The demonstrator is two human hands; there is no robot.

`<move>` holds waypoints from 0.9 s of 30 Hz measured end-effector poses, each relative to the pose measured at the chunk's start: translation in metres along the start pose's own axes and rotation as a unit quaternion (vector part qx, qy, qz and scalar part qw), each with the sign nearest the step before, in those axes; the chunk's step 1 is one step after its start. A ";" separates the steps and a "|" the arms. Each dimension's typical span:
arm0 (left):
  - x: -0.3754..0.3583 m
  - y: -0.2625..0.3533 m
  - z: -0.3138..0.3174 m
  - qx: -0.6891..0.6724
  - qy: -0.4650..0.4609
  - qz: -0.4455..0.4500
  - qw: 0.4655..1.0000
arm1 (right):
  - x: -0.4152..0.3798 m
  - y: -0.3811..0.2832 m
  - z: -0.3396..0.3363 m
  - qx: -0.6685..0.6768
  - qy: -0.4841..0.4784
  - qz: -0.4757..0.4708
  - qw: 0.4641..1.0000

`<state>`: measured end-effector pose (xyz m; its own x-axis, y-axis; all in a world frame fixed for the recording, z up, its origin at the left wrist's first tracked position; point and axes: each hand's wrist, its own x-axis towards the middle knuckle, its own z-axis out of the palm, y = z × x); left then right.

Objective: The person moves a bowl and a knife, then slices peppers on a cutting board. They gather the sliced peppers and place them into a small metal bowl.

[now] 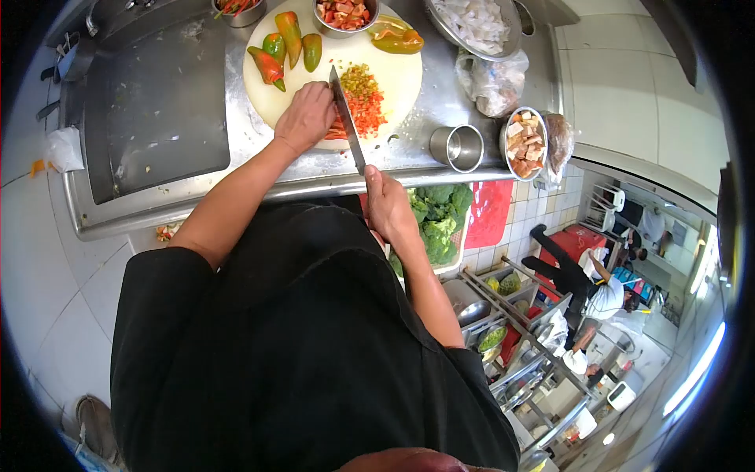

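Note:
My right hand point(389, 208) is closed round the handle of a kitchen knife point(348, 119), whose blade slants across the round white cutting board point(263, 90). Close to the blade's left side, my left hand point(307, 118) presses down with curled fingers on red pepper strips point(336, 132); its fingertips are partly hidden. Diced red pepper point(366, 114) lies right of the blade, with diced green pepper point(360, 79) above it. Several whole peppers point(289, 39) rest at the board's upper left, and a cut pepper point(397, 41) at its upper right.
On the steel counter stand a bowl of chopped red pieces point(344, 16), a metal cup point(458, 149), a bowl of cubed pieces point(525, 145) and a colander of white strips point(472, 27). A sink basin point(157, 110) lies left. Broccoli point(440, 220) sits below the counter; a co-worker point(590, 291) is at right.

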<state>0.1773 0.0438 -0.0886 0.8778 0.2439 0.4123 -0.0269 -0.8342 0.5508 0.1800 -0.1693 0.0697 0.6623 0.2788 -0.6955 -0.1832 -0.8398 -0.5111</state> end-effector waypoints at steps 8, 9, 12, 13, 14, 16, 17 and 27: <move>0.003 -0.001 0.000 0.002 0.009 0.018 1.000 | 0.052 0.011 0.012 0.026 0.032 -0.073 0.996; 0.002 -0.001 0.000 0.008 0.015 0.024 1.000 | 0.053 0.011 -0.001 0.067 -0.021 -0.026 0.997; 0.001 -0.004 -0.005 -0.017 -0.012 0.009 1.000 | 0.053 0.017 -0.011 0.095 -0.008 -0.041 0.995; 0.001 -0.002 -0.012 -0.046 -0.031 0.005 0.998 | 0.046 0.011 -0.015 0.096 -0.007 -0.037 0.995; 0.000 -0.002 -0.020 -0.076 -0.048 0.001 0.996 | 0.042 0.009 -0.016 0.093 -0.012 -0.043 0.995; -0.003 0.004 -0.029 -0.085 -0.083 -0.002 0.993 | 0.040 0.011 -0.013 0.102 -0.011 -0.061 0.993; -0.005 0.007 -0.032 -0.064 -0.099 0.000 0.993 | 0.039 0.013 -0.010 0.106 -0.011 -0.069 0.992; -0.006 -0.005 -0.044 -0.115 -0.112 -0.022 0.987 | 0.028 0.018 0.003 0.115 -0.010 -0.048 0.992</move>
<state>0.1510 0.0684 -0.0619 0.9637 0.1394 0.2275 -0.0723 -0.6842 0.7257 0.1929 -0.1754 0.0399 0.6701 0.3640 -0.6469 -0.2818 -0.6816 -0.6753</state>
